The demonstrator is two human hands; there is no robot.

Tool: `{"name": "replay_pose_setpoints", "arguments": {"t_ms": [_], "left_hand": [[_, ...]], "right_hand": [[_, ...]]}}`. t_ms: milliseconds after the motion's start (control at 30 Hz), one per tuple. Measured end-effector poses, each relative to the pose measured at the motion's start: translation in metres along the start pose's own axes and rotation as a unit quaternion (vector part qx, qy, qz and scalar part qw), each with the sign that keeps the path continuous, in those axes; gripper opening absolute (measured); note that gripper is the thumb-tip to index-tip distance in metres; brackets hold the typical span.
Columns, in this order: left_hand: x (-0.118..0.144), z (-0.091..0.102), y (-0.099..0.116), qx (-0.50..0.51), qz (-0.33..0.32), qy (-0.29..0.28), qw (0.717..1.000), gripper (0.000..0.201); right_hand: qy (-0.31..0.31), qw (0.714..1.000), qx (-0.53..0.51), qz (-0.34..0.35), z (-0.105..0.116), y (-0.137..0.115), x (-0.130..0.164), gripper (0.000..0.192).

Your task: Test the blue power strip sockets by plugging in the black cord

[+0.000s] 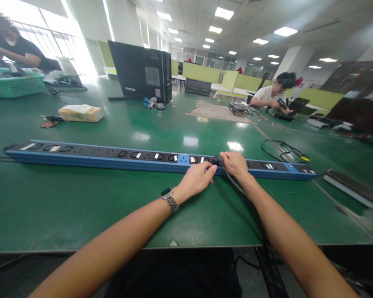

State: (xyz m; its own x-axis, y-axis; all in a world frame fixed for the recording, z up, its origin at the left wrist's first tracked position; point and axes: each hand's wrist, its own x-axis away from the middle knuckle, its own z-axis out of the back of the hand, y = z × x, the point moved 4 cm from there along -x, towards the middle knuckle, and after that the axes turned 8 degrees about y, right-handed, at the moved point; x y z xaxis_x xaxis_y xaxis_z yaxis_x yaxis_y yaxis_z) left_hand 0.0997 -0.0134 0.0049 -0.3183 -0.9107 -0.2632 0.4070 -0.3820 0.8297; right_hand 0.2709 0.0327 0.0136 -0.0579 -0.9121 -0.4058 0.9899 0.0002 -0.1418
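Observation:
A long blue power strip (90, 156) with black sockets lies across the green table (81, 207). My right hand (234, 163) grips a black plug (218, 160) seated in a socket near the strip's right half; its black cable (236, 188) runs back toward me under my right forearm. My left hand (197, 179), with a metal watch on the wrist, rests against the strip's front side just left of the plug, fingertips touching the strip.
A black computer case (141, 76) stands at the back. A tissue box (81, 113) and a green basket (15, 86) lie far left, a looped cable (282, 150) and a grey bar (354, 188) to the right. Two other people sit at far tables.

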Motion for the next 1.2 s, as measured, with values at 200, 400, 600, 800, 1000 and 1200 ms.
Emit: {"name": "replay_pose_setpoints", "arguments": {"t_ms": [200, 400, 600, 800, 1000, 1200], "left_hand": [[-0.019, -0.047, -0.001, 0.204, 0.158, -0.008, 0.966, 0.036], [-0.025, -0.046, 0.011, 0.27, 0.126, 0.069, 0.952, 0.03], [-0.033, 0.011, 0.035, 0.429, 0.026, 0.12, 0.895, 0.026], [-0.016, 0.093, -0.02, 0.363, 0.153, 0.292, 0.872, 0.032], [0.002, 0.079, -0.041, 0.313, 0.255, 0.173, 0.898, 0.036], [0.0, 0.071, -0.039, 0.311, 0.254, 0.134, 0.906, 0.038]], "right_hand": [[-0.005, 1.0, -0.008, -0.008, -0.001, 0.001, 0.0, 0.051], [-0.001, 1.0, -0.019, -0.018, 0.003, 0.002, 0.001, 0.053], [0.006, 0.999, -0.046, -0.019, 0.003, 0.003, 0.003, 0.056], [0.017, 0.999, -0.05, -0.011, -0.001, 0.002, 0.001, 0.052], [0.016, 0.998, -0.052, -0.011, -0.001, 0.002, 0.002, 0.05], [0.023, 0.998, -0.055, -0.008, -0.003, 0.003, 0.002, 0.047]]}}
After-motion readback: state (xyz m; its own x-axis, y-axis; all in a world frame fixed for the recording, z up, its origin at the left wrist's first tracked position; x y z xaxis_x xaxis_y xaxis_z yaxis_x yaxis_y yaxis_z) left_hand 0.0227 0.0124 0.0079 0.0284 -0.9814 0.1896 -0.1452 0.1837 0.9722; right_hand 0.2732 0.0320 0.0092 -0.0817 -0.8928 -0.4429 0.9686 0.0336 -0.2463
